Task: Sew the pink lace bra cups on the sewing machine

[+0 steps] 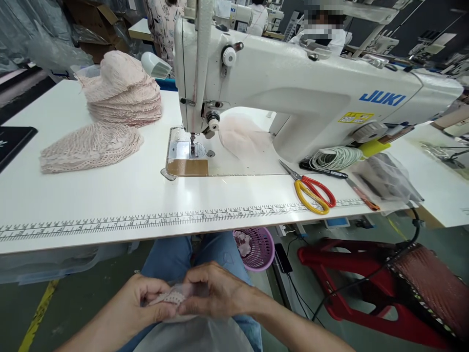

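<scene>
Above the lap, my left hand (152, 300) pinches a pale pink lace piece (173, 296) between thumb and curled fingers. My right hand (216, 291) grips the same lace from the other side, its thumb and forefinger meeting near the left thumb. Sheer, whitish fabric (198, 335) hangs below both hands across the jeans. On the table ahead stands a white sewing machine (293, 78), with its needle and presser foot (192, 144) over the metal plate. Left of it lie a tall stack of pink lace pieces (122, 93) and a smaller lace pile (90, 148).
Scissors (311, 192) with red and yellow handles lie near the table's front edge, along the printed ruler (164, 219). Coiled pale cord (335, 159) rests by the machine base. Below are a purple basket (260, 247) and a red stool (351, 283). People are behind the machine.
</scene>
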{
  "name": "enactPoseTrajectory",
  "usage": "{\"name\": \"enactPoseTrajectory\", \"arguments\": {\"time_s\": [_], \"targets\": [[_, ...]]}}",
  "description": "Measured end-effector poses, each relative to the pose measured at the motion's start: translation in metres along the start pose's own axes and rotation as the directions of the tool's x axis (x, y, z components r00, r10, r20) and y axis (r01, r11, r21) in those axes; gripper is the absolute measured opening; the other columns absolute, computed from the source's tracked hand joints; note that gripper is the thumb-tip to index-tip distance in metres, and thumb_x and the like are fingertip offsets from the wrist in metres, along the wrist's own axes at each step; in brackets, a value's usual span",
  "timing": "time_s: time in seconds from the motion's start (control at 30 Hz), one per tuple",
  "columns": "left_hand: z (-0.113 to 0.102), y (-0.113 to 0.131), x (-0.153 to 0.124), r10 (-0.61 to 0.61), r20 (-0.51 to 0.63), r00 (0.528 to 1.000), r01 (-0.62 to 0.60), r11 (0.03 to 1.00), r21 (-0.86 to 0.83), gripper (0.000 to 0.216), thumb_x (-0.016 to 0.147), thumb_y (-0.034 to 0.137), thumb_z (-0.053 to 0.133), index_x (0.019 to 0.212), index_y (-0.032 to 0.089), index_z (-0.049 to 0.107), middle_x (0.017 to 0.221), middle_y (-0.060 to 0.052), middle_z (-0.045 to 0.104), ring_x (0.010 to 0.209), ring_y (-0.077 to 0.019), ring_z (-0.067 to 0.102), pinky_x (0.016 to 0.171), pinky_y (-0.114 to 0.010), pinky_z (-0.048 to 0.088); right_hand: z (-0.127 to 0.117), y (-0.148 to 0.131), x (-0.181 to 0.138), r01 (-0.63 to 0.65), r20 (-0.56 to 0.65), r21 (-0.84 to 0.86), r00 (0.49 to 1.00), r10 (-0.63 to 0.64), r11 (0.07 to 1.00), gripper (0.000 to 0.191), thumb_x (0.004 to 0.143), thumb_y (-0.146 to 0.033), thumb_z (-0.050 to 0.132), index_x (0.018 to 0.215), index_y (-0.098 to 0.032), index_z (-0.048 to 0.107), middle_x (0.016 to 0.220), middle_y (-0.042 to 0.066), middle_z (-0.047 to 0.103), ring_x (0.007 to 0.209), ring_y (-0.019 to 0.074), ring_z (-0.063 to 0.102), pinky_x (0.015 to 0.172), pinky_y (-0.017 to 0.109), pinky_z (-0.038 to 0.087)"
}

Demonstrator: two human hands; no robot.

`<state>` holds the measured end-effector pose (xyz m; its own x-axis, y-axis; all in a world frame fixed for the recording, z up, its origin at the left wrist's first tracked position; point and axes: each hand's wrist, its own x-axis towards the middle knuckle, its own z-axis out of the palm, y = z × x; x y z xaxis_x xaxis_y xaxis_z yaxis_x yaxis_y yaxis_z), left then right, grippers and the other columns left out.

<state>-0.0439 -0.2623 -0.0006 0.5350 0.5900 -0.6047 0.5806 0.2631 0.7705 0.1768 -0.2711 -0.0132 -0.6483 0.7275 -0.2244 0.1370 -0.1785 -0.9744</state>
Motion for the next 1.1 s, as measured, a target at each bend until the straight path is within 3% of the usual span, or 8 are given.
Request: {"name": "enactPoseTrajectory", "arguments": {"time_s": [0.27, 0.47, 0.6, 0.8, 0.97, 1.1], "targets": [[-0.009, -0.002, -0.008, -0.045, 0.042, 0.998, 0.048, 0.997, -0.054, 0.037, 0.081, 0.053, 0.059, 0.077, 0.020, 0.074, 0.067, 0.000, 0.057, 0.065, -0.0165, 0.045, 0.062, -0.024, 0.035, -0.004, 0.009, -0.004, -0.066, 0.060, 0.120, 0.996, 0.059, 0.991, 0.033, 0.073, -0.045, 0.075, 0.077, -0.015, 0.061, 0.066, -0.004, 0.052, 0.062, 0.0086, 0.044, 0.051, 0.017, 0.031], [-0.005, -0.001, -0.011, -0.026, 0.035, 0.999, 0.029, 0.996, -0.090, 0.038, 0.081, 0.054, 0.062, 0.078, 0.019, 0.076, 0.065, -0.001, 0.064, 0.063, -0.0163, 0.050, 0.059, -0.023, 0.036, 0.002, 0.011, -0.002, -0.035, 0.018, 0.136, 0.999, 0.033, 0.990, 0.037, 0.073, -0.048, 0.074, 0.070, -0.015, 0.058, 0.060, -0.005, 0.044, 0.057, 0.0076, 0.038, 0.047, 0.018, 0.027], [-0.002, -0.003, -0.013, -0.044, 0.040, 0.998, 0.049, 0.989, -0.140, 0.038, 0.079, 0.056, 0.066, 0.092, 0.022, 0.077, 0.077, -0.002, 0.073, 0.072, -0.0202, 0.058, 0.065, -0.024, 0.040, 0.003, 0.010, -0.002, -0.042, 0.004, 0.132, 0.999, 0.042, 0.990, 0.035, 0.073, -0.046, 0.074, 0.071, -0.015, 0.060, 0.062, -0.005, 0.047, 0.059, 0.0083, 0.040, 0.048, 0.018, 0.027], [0.006, 0.002, -0.008, -0.030, 0.004, 1.000, 0.030, 0.983, -0.182, 0.043, 0.080, 0.058, 0.063, 0.078, 0.017, 0.076, 0.067, -0.003, 0.070, 0.059, -0.0155, 0.050, 0.057, -0.023, 0.036, 0.001, 0.006, -0.004, -0.016, 0.005, 0.081, 1.000, 0.015, 0.997, 0.036, 0.075, -0.049, 0.074, 0.076, -0.015, 0.065, 0.061, -0.005, 0.049, 0.058, 0.0083, 0.042, 0.049, 0.018, 0.028], [0.007, 0.010, -0.010, -0.031, -0.050, 0.998, 0.027, 0.996, -0.085, 0.043, 0.081, 0.055, 0.059, 0.073, 0.016, 0.075, 0.057, 0.001, 0.061, 0.055, -0.0129, 0.042, 0.055, -0.022, 0.033, 0.003, 0.011, -0.003, -0.004, -0.027, 0.075, 1.000, 0.006, 0.997, 0.047, 0.078, -0.061, 0.067, 0.080, -0.014, 0.068, 0.063, -0.002, 0.054, 0.062, 0.0112, 0.047, 0.053, 0.020, 0.035], [0.006, 0.010, -0.011, -0.039, -0.043, 0.998, 0.037, 0.998, -0.058, 0.041, 0.080, 0.054, 0.059, 0.075, 0.017, 0.076, 0.061, 0.000, 0.067, 0.059, -0.0154, 0.051, 0.058, -0.023, 0.038, 0.002, 0.010, -0.004, -0.032, -0.038, 0.149, 0.999, 0.038, 0.988, 0.052, 0.074, -0.065, 0.068, 0.078, -0.013, 0.070, 0.066, 0.000, 0.058, 0.063, 0.0119, 0.050, 0.055, 0.021, 0.039]]}}
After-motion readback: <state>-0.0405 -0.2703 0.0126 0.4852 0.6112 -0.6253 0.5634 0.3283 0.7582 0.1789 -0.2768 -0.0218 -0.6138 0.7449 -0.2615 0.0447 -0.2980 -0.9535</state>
